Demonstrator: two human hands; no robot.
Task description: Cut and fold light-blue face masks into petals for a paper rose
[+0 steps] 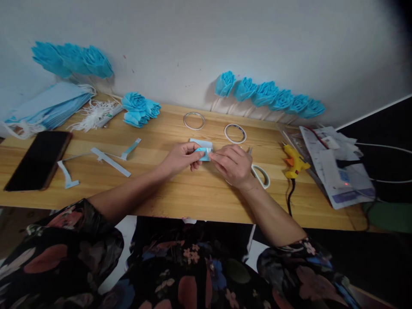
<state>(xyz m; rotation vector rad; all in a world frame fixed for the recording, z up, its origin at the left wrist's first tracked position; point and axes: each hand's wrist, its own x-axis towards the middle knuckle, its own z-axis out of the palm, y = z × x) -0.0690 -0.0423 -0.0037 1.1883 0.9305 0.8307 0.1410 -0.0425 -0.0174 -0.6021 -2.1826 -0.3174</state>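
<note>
My left hand (pixel 183 157) and my right hand (pixel 234 165) meet over the middle of the wooden table (pixel 180 193). Both pinch a small folded piece of light blue material (pixel 204 151) between fingertips, the left from the left side, the right from the right. The fingers of both hands are closed on it. White-handled scissors (pixel 262 174) lie just right of my right wrist, partly hidden by the hand.
Two tape rings (pixel 193 120) (pixel 235 133) lie behind the hands. A yellow glue gun (pixel 293 161) and papers (pixel 337 171) sit at right. A black phone (pixel 40 159), cut blue strips (pixel 111 161), stacked masks (pixel 48 107) and blue flowers (pixel 267 93) line the left and the wall.
</note>
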